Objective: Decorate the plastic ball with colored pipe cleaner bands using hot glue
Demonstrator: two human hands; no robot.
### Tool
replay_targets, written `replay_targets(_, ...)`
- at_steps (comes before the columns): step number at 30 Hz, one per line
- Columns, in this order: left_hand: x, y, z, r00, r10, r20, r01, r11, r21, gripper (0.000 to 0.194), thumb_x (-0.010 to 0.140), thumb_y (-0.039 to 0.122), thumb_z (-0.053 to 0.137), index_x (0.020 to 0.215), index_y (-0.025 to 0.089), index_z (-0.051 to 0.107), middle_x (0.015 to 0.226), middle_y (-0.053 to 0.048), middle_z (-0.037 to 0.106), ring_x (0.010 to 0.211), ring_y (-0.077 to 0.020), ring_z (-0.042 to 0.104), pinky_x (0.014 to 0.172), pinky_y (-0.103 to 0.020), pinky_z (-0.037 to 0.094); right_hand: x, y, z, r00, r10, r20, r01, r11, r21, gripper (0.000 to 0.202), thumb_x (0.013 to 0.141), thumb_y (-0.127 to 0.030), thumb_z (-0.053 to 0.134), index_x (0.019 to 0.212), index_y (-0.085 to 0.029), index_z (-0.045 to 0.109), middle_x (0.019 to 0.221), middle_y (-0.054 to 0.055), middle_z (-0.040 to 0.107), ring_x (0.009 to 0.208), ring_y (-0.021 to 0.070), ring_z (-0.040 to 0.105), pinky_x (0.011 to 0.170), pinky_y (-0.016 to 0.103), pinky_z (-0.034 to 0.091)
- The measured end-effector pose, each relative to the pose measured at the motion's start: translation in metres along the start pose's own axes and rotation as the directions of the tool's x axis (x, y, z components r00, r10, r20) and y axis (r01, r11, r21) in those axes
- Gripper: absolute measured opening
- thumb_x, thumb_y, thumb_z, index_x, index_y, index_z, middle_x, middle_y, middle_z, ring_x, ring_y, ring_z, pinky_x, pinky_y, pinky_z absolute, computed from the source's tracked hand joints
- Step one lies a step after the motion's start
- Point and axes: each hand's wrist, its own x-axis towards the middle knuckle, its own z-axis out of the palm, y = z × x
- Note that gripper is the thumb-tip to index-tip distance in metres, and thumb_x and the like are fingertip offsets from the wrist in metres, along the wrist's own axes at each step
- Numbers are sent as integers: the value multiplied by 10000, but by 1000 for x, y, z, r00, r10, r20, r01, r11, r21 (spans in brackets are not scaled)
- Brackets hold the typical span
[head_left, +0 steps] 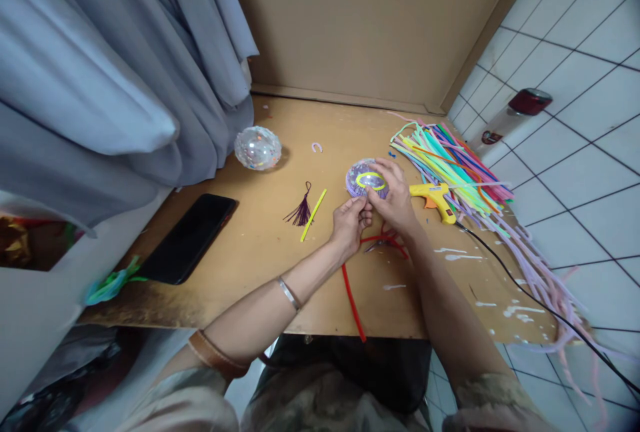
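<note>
Both hands are on the purple round piece point(354, 182) right of center, right fingers point(376, 185) gripping it, left fingers point(365, 209) pinched together at its lower edge. Yellow glue gun point(431, 195) sits just right.

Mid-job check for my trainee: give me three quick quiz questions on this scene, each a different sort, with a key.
1. Where does the black cord lead from?
A) the curtain
B) the glue gun
C) the bracelet
2. True or false: the tassel lies between the phone and the glue gun.
3. Fill in: the left hand and right hand are at a purple piece whose oval ring is ____.

Key: 1 B; 2 true; 3 yellow.
</note>
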Motion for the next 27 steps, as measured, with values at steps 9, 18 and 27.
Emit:
replay_targets(9, 0, 0, 0, 1000, 8, 10, -8, 1000, 26, 254, 694, 242, 807, 670, 145, 574, 568, 46, 576, 475, -42, 491, 502, -179, 383, 0, 0, 0, 1000, -5, -3, 5, 1000, -8, 411, 886, -369, 575, 1279, -252, 607, 1316, 120, 601, 1283, 314, 547, 1112, 540, 453)
replay_targets(18, 1, -2, -2, 1000, 21, 22, -22, 999, 38, 250, 699, 256, 800, 668, 145, 578, 578, 42, 572, 491, -42, 487, 515, -186, 379, 0, -1, -1, 1000, 10, 6, -10, 1000, -13, 419, 890, -384, 566, 1288, -260, 607, 1325, 115, 602, 1288, 323, 544, 1117, 555, 442)
replay_targets(27, -1, -1, -3, 997, 65, 35, -67, 996, 60, 259, 719, 298, 784, 677, 149, 577, 588, 38, 576, 490, -47, 487, 507, -189, 380, 0, 2, 0, 1000, 5, 0, -5, 1000, 3, 424, 883, -379, 584, 1285, -247, 614, 1323, 121, 599, 1287, 322, 538, 1129, 557, 426)
